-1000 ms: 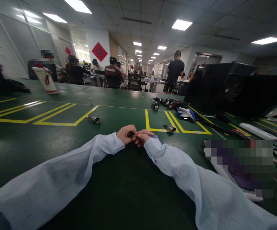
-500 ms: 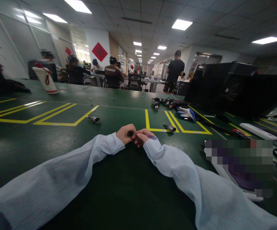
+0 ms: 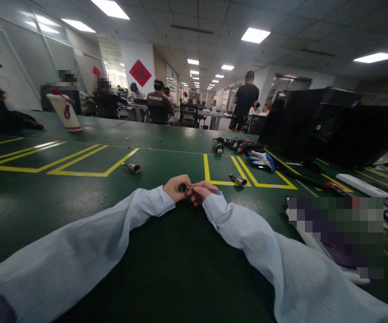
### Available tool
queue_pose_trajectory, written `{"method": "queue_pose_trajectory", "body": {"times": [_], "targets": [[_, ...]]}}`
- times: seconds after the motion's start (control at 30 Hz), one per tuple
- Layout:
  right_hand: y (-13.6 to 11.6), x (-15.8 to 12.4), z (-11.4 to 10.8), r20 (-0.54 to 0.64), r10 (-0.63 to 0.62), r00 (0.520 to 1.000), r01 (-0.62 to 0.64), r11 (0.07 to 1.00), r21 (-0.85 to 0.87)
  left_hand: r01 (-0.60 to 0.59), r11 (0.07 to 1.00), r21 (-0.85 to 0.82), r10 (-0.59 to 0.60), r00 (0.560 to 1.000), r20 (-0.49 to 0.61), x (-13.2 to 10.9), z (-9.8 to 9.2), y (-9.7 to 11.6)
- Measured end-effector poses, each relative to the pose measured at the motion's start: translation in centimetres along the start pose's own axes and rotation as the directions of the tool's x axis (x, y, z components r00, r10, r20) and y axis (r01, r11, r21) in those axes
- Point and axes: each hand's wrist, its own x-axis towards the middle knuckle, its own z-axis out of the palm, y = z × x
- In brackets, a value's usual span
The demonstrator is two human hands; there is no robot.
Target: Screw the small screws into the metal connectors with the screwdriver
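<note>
My left hand (image 3: 172, 188) is closed around a round metal cylinder (image 3: 182, 188), its dark open end turned toward me. Against it, my right hand (image 3: 200, 192) pinches a thin-shafted tool (image 3: 189, 187); the tip reaches the cylinder's opening. A purplish, see-through piece (image 3: 217, 192) shows behind my right fingers and looks like the tool's handle. Two similar metal cylinders with narrow stems lie on the green table: one to the left (image 3: 132, 168) and one to the right (image 3: 239, 180) beyond my hands.
Yellow tape outlines (image 3: 76, 174) mark the table. At the back right lie dark metal parts (image 3: 218, 149) and a blue-and-white glove (image 3: 261, 159). Black monitors (image 3: 308, 121) stand farther right, near a white bar (image 3: 362, 185). A white cup (image 3: 66, 112) stands back left. People sit beyond.
The thin shaft now shows more clearly across the cylinder's opening, and my right hand has shifted slightly to the right. My left hand keeps nearly the same place.
</note>
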Motion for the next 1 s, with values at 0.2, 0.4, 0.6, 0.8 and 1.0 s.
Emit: {"method": "queue_pose_trajectory", "body": {"times": [0.2, 0.4, 0.6, 0.8, 1.0], "targets": [[0.0, -0.4, 0.5, -0.017, -0.044, 0.999, 0.041, 0.987, -0.154, -0.005, 0.999, 0.033, 0.004, 1.0, 0.001, -0.1, 0.0, 0.2], [-0.2, 0.1, -0.1, 0.043, 0.068, 0.997, -0.068, 0.998, -0.011, -0.025, 1.0, -0.012, 0.025, 0.999, 0.037, -0.2, 0.1, -0.7], [-0.1, -0.4, 0.3, -0.05, -0.118, 0.992, 0.101, 0.96, -0.261, -0.058, 0.998, 0.038, 0.057, 0.998, 0.018, -0.1, 0.1, -0.7], [0.1, -0.4, 0.6, -0.058, -0.261, 0.964, 0.19, 0.82, -0.541, -0.089, 0.995, 0.047, 0.087, 0.995, 0.048, -0.2, 0.3, -0.9], [-0.3, 0.2, -0.1, -0.004, 0.056, 0.998, -0.056, 0.985, -0.163, -0.091, 0.996, 0.026, 0.09, 0.995, 0.039, -0.2, 0.3, -0.9]]}}
